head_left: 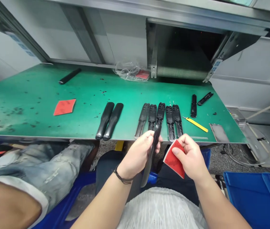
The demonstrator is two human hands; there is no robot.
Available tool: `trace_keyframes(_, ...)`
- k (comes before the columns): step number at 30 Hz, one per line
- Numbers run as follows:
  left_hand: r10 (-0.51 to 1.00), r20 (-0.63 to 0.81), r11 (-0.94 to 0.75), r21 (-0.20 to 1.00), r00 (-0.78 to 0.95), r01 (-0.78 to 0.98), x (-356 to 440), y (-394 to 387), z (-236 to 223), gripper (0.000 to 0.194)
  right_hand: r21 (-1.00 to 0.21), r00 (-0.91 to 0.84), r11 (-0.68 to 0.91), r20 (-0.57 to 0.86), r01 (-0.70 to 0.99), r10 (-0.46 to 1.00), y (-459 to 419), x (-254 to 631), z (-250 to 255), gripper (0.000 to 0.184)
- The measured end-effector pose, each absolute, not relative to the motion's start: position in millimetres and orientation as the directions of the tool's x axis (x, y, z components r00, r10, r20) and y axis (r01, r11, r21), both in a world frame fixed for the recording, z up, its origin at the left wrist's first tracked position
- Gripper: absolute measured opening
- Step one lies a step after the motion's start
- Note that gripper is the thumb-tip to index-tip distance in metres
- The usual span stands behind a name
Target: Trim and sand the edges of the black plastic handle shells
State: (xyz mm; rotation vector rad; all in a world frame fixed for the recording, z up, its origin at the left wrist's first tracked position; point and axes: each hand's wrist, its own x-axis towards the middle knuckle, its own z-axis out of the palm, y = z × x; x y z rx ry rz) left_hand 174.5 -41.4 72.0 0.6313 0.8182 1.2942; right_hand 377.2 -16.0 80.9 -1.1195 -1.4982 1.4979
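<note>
Left hand [138, 153] closed around one black plastic handle [152, 157], right hand [190, 156] gripping one red sheet [174, 159], five ribbed black plastic pieces [159, 119] just ahead on the green worktop [37, 95], two smooth black handles [109, 120] beside them

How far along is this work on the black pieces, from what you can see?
Done, it seems: two smooth black pieces lying on the green mat. In hand: the left hand holds a black piece, and the right hand holds a red sheet. Left, probably: five slotted black pieces in a row.
</note>
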Motion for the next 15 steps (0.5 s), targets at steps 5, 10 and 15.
trace_keyframes(5,0.972,-0.153,0.212,0.894,0.177,-0.393,185.1,-58.2,60.5,0.024,-0.992,-0.270,0.045,0.012,0.118,0.963,-12.1,364.2,97.5,0.037)
trace_keyframes(10,0.984,-0.088,0.161,0.821,0.158,-0.547,194.1,-65.8,58.9,0.035,-0.996,-0.225,0.008,-0.012,0.087,0.974,-15.4,360.3,97.9,0.038)
trace_keyframes(15,0.993,-0.120,0.104,0.841,0.004,-0.531,201.6,-64.9,64.7,0.055,-0.992,-0.254,-0.024,-0.054,0.120,0.966,-17.2,357.7,103.7,0.044)
